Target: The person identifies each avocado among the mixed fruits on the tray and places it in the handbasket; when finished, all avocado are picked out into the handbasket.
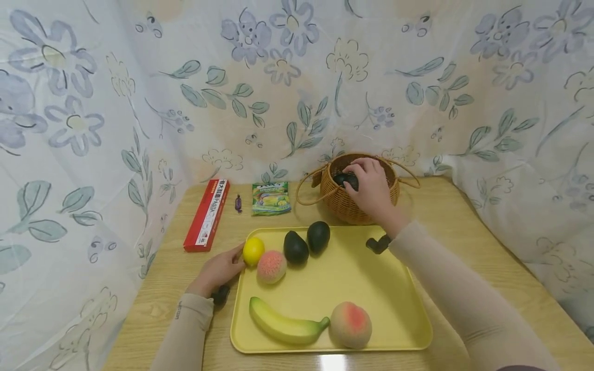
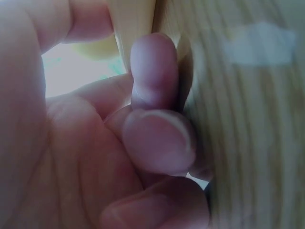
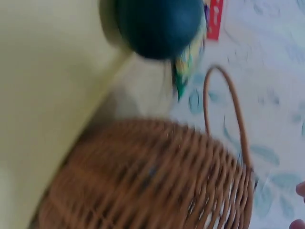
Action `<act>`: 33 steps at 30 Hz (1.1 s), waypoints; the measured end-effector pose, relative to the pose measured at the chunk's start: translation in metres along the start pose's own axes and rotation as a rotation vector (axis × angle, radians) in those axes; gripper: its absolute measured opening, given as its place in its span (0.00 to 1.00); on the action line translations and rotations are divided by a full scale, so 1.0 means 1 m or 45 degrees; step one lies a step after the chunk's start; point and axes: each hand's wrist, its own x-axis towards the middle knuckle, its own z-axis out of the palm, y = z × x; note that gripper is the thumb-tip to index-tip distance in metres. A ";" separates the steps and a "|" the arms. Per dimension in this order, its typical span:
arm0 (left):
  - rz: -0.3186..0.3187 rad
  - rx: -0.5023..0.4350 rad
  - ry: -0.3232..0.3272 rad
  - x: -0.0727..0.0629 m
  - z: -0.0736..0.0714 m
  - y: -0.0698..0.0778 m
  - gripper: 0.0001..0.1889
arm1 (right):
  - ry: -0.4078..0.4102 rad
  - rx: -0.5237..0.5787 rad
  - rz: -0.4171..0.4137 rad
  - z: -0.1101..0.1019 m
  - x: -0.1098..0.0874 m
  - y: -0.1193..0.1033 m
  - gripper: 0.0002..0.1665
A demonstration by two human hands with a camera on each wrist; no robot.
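My right hand (image 1: 371,186) reaches over the mouth of a wicker basket (image 1: 359,208) and grips a dark avocado (image 1: 351,181) at its opening. In the right wrist view the basket's woven side (image 3: 152,176) fills the lower part, with only fingertips (image 3: 301,189) at the right edge. My left hand (image 1: 221,270) holds the left rim of a yellow tray (image 1: 235,314), beside a lemon (image 1: 253,251). The left wrist view shows its fingers (image 2: 155,71) curled at the tray's edge. Next to the lemon lie a peach (image 1: 271,267) and two avocados (image 1: 295,248).
A banana (image 1: 287,325) and a larger peach (image 1: 351,324) lie along the tray's near side. Behind the tray are a red pasta box (image 1: 206,216), a small purple wrapped candy (image 1: 238,203) and a green packet (image 1: 271,199). A floral curtain (image 1: 278,103) hangs behind the table.
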 end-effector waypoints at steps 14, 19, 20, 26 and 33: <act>0.029 0.037 0.009 0.002 0.001 0.001 0.37 | -0.239 0.120 -0.404 0.045 -0.038 -0.050 0.18; 0.040 0.057 0.023 0.002 0.001 -0.001 0.37 | -0.582 0.189 -0.316 0.058 -0.046 -0.054 0.21; 0.035 0.060 0.025 0.002 0.001 -0.001 0.37 | -0.639 0.196 -0.295 0.061 -0.047 -0.055 0.22; 0.013 0.049 0.011 0.001 0.001 -0.002 0.37 | -0.864 0.229 -0.186 0.070 -0.058 -0.052 0.26; 0.031 0.078 0.040 0.002 0.000 -0.001 0.37 | -0.879 0.230 -0.251 0.074 -0.064 -0.046 0.13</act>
